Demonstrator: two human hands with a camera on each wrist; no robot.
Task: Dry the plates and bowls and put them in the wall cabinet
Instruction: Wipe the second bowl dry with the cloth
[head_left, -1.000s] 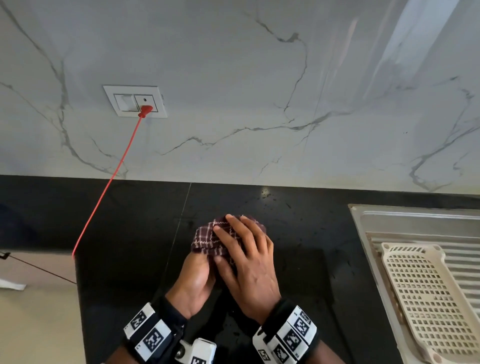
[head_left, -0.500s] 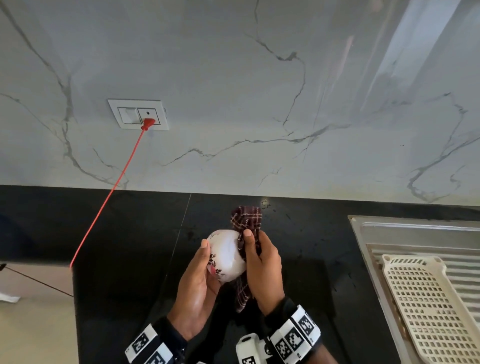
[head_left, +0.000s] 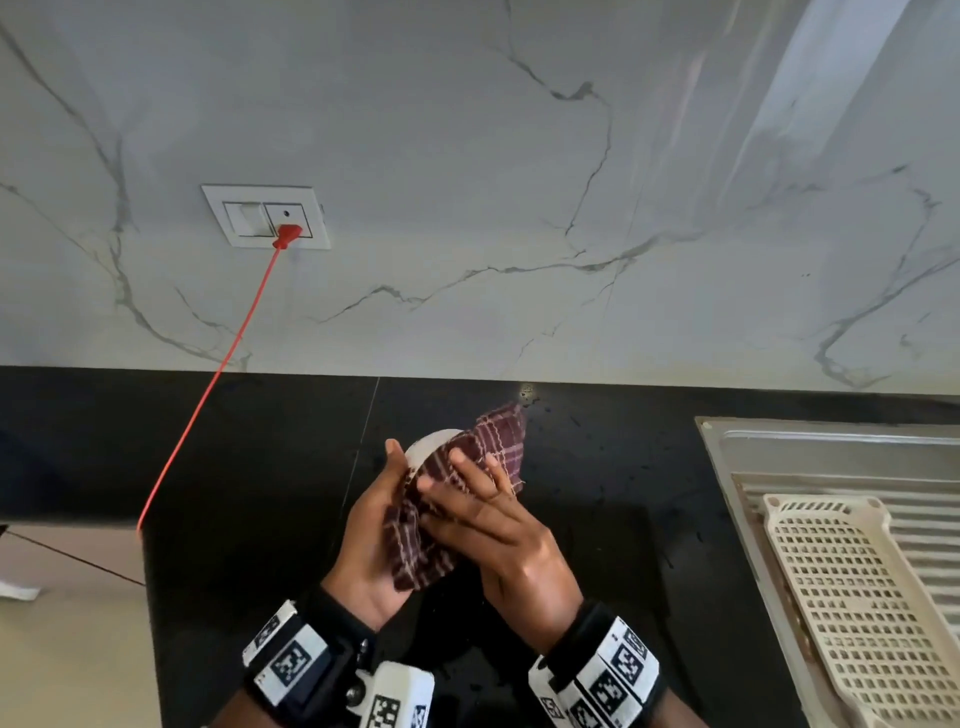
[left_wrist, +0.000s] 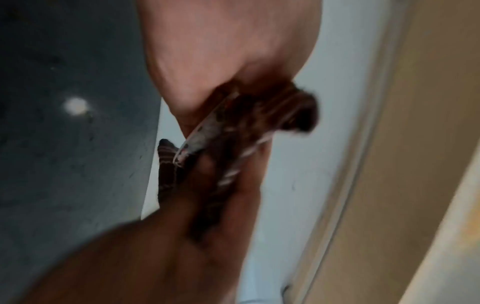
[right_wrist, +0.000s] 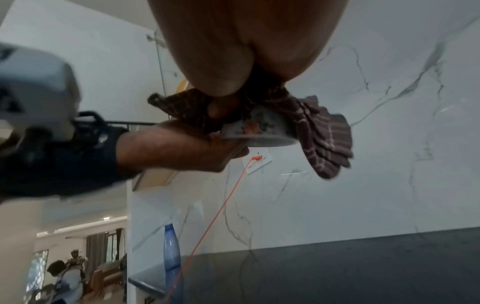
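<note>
A small white bowl (head_left: 430, 446) with a printed pattern is held above the black counter (head_left: 249, 467); my left hand (head_left: 375, 525) grips it from the left and below. A maroon checked cloth (head_left: 493, 441) is draped over the bowl, one corner sticking up. My right hand (head_left: 493, 519) lies over the cloth with its fingers (head_left: 460, 467) spread across it. The right wrist view shows the bowl (right_wrist: 262, 131) rim-down, the cloth (right_wrist: 324, 139) hanging off it, and my thumb tucked into the cloth. In the blurred left wrist view the bowl's rim (left_wrist: 200, 131) sits between both hands.
A cream perforated drying tray (head_left: 857, 597) lies on the steel sink drainboard (head_left: 831, 447) at the right. A red cable (head_left: 208, 395) runs from the wall socket (head_left: 265, 215) down past the counter's left end. A blue bottle (right_wrist: 171, 253) stands at the left.
Half a second ago the bowl's white side was bare and the cloth hung by my right hand. Now the cloth covers most of the bowl and my right hand lies over it.
</note>
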